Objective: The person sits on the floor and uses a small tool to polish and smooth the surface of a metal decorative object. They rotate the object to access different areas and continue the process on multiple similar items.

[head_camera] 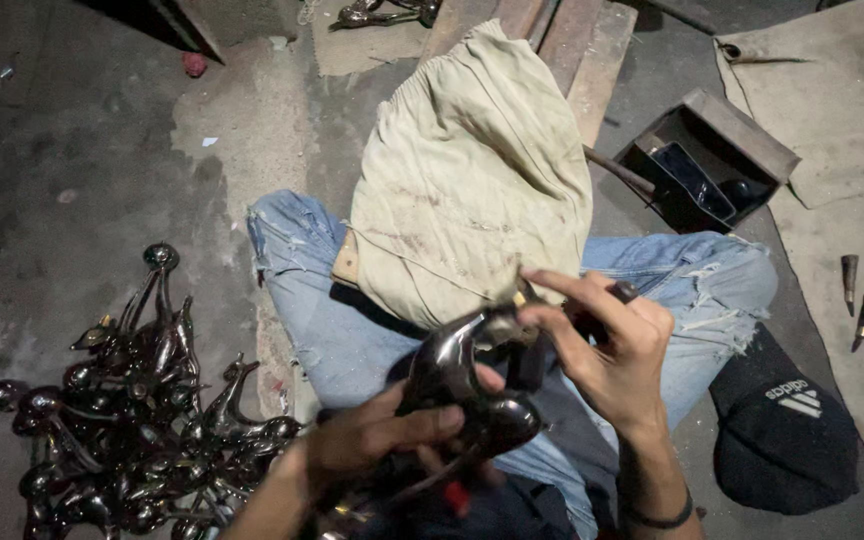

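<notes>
While the person is sitting cross-legged on the concrete floor (pixel 82 150), a big heap of dark shiny metal castings (pixel 132 410) is lying off to the left, all curvy stems and rounded bulbs tangled together. Moving right, the left hand (pixel 377 435) is wrapping around a dark glossy metal piece (pixel 462 385), fingers closed over its rounded lower body and holding it just above the lap. The right hand (pixel 612 355) is coming in from the right, fingers pinched narrow around a small tool (pixel 620 292), with the index finger stretching toward the top of the piece. Can't really tell what kind of tool it is, too much of it is hidden.

Behind the hands, a dirty beige cloth (pixel 472 170) is draping over a wooden block on the blue jeans (pixel 692 290). Further right, a dark open metal box (pixel 707 165) is sitting on the floor, a black knit cap (pixel 782 430) is lying just beside the knee, and two small pointed punches (pixel 857 295) are resting on a sheet near the right edge.
</notes>
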### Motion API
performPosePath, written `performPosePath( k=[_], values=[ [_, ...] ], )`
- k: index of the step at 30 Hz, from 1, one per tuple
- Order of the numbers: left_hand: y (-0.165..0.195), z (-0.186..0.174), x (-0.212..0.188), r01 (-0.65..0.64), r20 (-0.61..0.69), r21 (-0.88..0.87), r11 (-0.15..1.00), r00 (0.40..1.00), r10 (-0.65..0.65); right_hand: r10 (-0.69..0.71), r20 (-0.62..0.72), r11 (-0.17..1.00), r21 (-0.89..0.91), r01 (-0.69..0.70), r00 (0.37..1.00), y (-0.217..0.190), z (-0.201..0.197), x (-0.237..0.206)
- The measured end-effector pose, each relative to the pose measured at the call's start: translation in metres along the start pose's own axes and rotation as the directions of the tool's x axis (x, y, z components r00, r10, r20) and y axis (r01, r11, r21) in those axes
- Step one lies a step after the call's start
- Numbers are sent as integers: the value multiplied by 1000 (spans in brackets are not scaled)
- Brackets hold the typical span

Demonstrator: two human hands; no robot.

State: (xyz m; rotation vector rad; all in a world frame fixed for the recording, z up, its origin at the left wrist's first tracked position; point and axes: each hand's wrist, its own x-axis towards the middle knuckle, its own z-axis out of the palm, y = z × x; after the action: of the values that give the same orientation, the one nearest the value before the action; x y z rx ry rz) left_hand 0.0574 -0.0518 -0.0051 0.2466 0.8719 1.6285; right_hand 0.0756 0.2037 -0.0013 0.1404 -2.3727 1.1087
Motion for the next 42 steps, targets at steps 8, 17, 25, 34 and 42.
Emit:
performPosePath(
  k=[8, 17, 25, 34, 42],
  values=[
    [-16, 18, 50, -523, -215, -249, 815, 851, 480, 112, -75, 986, 129, -102, 991, -34, -21, -28],
    [-20, 16, 95, -719, -357, -88, 690, 669, 652, 239, 349, 954, 88, -285, 906, -29, -13, -43],
    [-9, 14, 86, -723, -257, 165, 671, 625, 737, 278, 274, 960, -122, -253, 921, -8, -11, -43],
    [9, -5, 54, -586, -382, 370, 721, 611, 693, 167, 12, 868, -475, -141, 986, 14, -16, -34],
    [-18, -28, 53, -478, -446, 594, 647, 473, 760, 183, 12, 906, -391, -164, 983, 33, -3, -44]
  ],
)
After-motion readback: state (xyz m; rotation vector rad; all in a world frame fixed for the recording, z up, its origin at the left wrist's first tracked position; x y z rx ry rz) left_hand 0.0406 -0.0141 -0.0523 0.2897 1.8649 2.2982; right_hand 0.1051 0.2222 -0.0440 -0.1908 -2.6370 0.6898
